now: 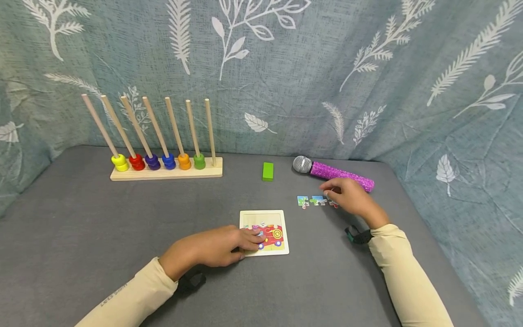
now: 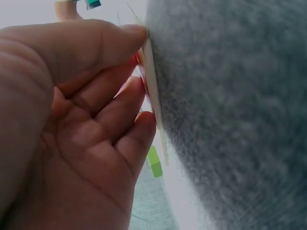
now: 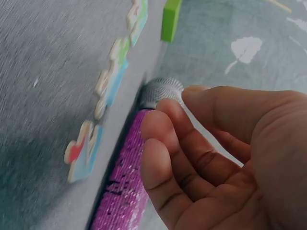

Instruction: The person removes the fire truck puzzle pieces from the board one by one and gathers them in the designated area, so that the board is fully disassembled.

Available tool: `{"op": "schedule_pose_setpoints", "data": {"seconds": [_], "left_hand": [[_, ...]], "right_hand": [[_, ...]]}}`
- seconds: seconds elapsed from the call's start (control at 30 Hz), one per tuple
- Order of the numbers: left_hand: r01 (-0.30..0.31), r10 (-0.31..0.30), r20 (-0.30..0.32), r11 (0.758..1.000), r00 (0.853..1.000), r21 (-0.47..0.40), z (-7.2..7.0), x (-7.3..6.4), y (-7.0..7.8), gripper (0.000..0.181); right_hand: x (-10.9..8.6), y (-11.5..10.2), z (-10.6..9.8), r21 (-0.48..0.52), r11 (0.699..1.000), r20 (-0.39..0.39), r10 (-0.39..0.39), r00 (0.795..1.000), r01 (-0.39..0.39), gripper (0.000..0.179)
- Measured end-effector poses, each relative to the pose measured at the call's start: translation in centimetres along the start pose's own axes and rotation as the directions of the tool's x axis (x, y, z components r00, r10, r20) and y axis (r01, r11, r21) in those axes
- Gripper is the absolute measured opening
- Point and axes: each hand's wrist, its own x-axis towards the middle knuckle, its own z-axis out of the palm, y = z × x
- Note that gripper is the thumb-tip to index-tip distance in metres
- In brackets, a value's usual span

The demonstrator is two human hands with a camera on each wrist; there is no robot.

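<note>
- So we've got a grey cloth-covered table (image 1: pixel 196 200) pushed up against a curtain (image 1: pixel 286 104), dusty teal with white leaves and sprigs all over it. It hangs behind the table and down the right side too, a bit wrinkled there.
- Our main thing, the puzzle (image 1: pixel 285 231), lies flat near the middle of the table: pale frame, red vehicle with blue wheels, and some bare wood showing up top.
- Left hand (image 1: pixel 220 245) rests on the puzzle's left part. Fingers reach out with small gaps between the tips, thumb at the near edge. How hard they're pressing, we can't tell.
- Right hand (image 1: pixel 353 197) hovers over the pieces (image 1: pixel 318 200), fingers loosely bent and bunched side by side, thumb close to the forefinger, holding nothing.
- Those pieces sit in a short row right of the puzzle, three of them, with blue, green and red patches. The rightmost one is partly hidden by the hand from the head view.
- Just behind that hand, the mic (image 1: pixel 339 173) lies at a slant, sparkly purple handle, silver head pointing left.
- Green block (image 1: pixel 267 171) is on the cloth left of the mic.
- Back left we see the stacker (image 1: pixel 165 174): wooden base, seven pegs, six carrying yellow, red, purple, blue, orange and green beads.
- Cream sleeves (image 1: pixel 408 277) on both arms.
</note>
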Motion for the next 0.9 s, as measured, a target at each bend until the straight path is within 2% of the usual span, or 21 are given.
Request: {"op": "schedule_pose_setpoints", "data": {"seconds": [0.13,0.33,0.4,0.53,0.63,0.7,0.9], "left_hand": [[0.023,-0.023,-0.005,1.000,1.000,0.020,0.2,0.1,0.2,0.036],[0.028,-0.030,-0.025,0.998,0.999,-0.057,0.5,0.4,0.2,0.034],[0.009,-0.014,-0.064,0.997,0.998,-0.078,0.4,0.3,0.1,0.033],[0.035,-0.050,-0.179,0.996,0.983,-0.086,-0.1,0.0,-0.2,0.029],[0.107,-0.113,-0.245,0.994,0.963,-0.039,-0.5,-0.3,-0.4,0.030],[0.156,-0.154,-0.260,0.988,0.953,-0.014,-0.7,-0.5,-0.4,0.032],[0.312,-0.295,-0.214,0.949,0.931,0.048,-0.5,-0.7,-0.3,0.048]], "right_hand": [[0.2,-0.7,0.3,0.035,0.999,0.004,-0.024,1.000,0.024,0.019],[0.3,-1.3,0.9,-0.002,0.994,-0.026,-0.105,0.994,0.105,0.017],[0.3,-1.7,1.1,-0.002,0.993,-0.029,-0.115,0.993,0.115,0.016],[0.3,-2.3,1.6,0.014,0.994,-0.014,-0.110,0.994,0.110,0.015],[0.3,-2.9,2.0,0.017,0.993,0.012,-0.119,0.993,0.118,0.015],[0.3,-3.2,2.3,0.012,0.991,0.026,-0.135,0.990,0.135,0.015],[0.4,-4.1,3.0,0.025,0.989,0.059,-0.150,0.987,0.149,0.016]]}}
